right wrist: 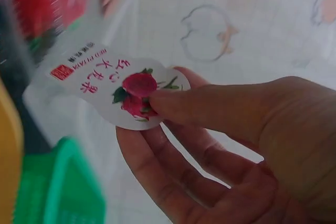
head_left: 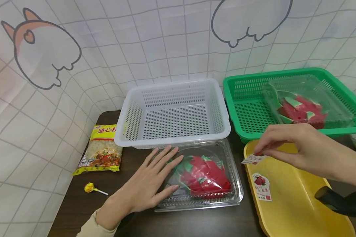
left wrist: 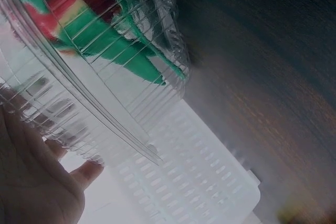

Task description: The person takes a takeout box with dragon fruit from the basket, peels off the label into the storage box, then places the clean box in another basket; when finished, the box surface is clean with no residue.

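A clear plastic clamshell box (head_left: 236, 187) lies closed on the dark table, with a red and green dragon fruit (head_left: 203, 176) inside. My left hand (head_left: 149, 182) rests on the left part of its lid, fingers spread and straight. In the left wrist view the ridged box wall (left wrist: 100, 93) stands beside the hand's fingers. My right hand (head_left: 299, 151) pinches a white sticker label (head_left: 253, 159) between thumb and fingers, above the yellow tray's edge. The right wrist view shows the printed dragon fruit and red characters on this label (right wrist: 100, 77).
A white basket (head_left: 173, 143) stands behind the box. The green basket (head_left: 238, 108) at back right holds another boxed dragon fruit (head_left: 302, 110). In the yellow tray (head_left: 296, 200) lies a second label (head_left: 261, 187). A pasta bag (head_left: 103, 149) and a lollipop (head_left: 89, 187) lie at left.
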`<action>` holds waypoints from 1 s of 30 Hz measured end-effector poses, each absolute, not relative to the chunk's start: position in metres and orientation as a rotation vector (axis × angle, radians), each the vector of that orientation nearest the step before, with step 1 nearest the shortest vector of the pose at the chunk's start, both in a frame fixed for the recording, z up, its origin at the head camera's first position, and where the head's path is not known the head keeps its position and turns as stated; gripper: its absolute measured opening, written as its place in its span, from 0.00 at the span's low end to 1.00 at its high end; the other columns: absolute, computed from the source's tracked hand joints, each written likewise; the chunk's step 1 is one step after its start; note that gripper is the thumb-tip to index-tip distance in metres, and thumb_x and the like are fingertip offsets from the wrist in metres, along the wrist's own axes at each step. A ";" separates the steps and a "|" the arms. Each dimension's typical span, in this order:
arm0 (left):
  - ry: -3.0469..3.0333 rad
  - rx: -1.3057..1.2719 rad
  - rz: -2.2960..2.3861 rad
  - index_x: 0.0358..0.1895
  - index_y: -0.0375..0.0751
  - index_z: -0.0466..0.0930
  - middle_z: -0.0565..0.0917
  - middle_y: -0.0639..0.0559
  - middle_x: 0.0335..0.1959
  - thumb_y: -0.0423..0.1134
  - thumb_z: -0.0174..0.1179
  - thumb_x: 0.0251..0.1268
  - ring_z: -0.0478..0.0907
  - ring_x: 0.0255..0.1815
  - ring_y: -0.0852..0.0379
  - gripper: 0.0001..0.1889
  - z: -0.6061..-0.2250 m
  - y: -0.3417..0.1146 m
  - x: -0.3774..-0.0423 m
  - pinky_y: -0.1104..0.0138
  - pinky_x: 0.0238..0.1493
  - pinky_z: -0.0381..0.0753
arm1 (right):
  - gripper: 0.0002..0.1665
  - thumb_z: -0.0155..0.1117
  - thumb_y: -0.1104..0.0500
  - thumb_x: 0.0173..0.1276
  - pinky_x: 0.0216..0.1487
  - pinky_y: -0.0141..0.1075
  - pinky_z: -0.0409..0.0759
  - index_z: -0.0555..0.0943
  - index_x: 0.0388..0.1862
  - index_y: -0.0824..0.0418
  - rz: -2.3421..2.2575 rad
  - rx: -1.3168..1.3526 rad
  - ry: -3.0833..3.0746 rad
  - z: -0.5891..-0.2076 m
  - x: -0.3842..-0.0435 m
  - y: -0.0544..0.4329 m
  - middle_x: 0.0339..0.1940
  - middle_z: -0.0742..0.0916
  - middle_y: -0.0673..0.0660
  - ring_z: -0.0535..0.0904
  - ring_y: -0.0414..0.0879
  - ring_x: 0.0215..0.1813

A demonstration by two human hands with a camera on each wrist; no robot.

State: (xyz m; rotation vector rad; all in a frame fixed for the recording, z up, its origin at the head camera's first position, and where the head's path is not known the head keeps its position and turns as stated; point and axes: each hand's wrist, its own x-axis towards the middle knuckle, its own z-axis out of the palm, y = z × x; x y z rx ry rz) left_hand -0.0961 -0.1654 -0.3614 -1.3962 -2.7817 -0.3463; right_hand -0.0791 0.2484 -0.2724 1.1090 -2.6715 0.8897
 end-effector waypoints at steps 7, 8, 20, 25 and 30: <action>-2.765 -1.398 -0.365 0.86 0.51 0.51 0.49 0.50 0.87 0.63 0.48 0.78 0.41 0.87 0.49 0.40 -0.362 -0.166 -0.095 0.42 0.82 0.44 | 0.17 0.77 0.70 0.61 0.37 0.27 0.85 0.86 0.39 0.49 0.890 0.986 -3.131 -0.308 -0.091 0.290 0.37 0.85 0.35 0.81 0.31 0.36; -2.764 -1.397 -0.367 0.86 0.51 0.51 0.50 0.50 0.87 0.63 0.48 0.78 0.41 0.87 0.49 0.40 -0.362 -0.166 -0.095 0.42 0.82 0.44 | 0.16 0.76 0.70 0.61 0.36 0.28 0.85 0.86 0.39 0.50 0.901 0.987 -3.185 -0.312 -0.093 0.294 0.37 0.85 0.36 0.80 0.31 0.35; -2.760 -1.403 -0.371 0.86 0.51 0.50 0.48 0.51 0.87 0.63 0.46 0.79 0.40 0.87 0.50 0.40 -0.363 -0.165 -0.095 0.42 0.82 0.44 | 0.14 0.75 0.72 0.62 0.34 0.30 0.81 0.83 0.33 0.53 0.967 0.978 -3.438 -0.339 -0.100 0.306 0.31 0.81 0.38 0.73 0.32 0.32; -2.753 -1.403 -0.363 0.86 0.50 0.50 0.49 0.50 0.87 0.62 0.47 0.79 0.41 0.87 0.49 0.40 -0.362 -0.166 -0.095 0.42 0.82 0.45 | 0.15 0.76 0.72 0.60 0.33 0.29 0.81 0.83 0.33 0.53 0.865 0.980 -3.359 -0.344 -0.100 0.302 0.31 0.81 0.37 0.73 0.32 0.32; -2.757 -1.401 -0.366 0.86 0.50 0.50 0.49 0.50 0.87 0.63 0.47 0.79 0.41 0.87 0.49 0.40 -0.362 -0.166 -0.095 0.42 0.82 0.45 | 0.16 0.77 0.72 0.59 0.32 0.30 0.80 0.82 0.31 0.52 0.829 0.963 -3.306 -0.352 -0.100 0.300 0.29 0.80 0.37 0.72 0.32 0.31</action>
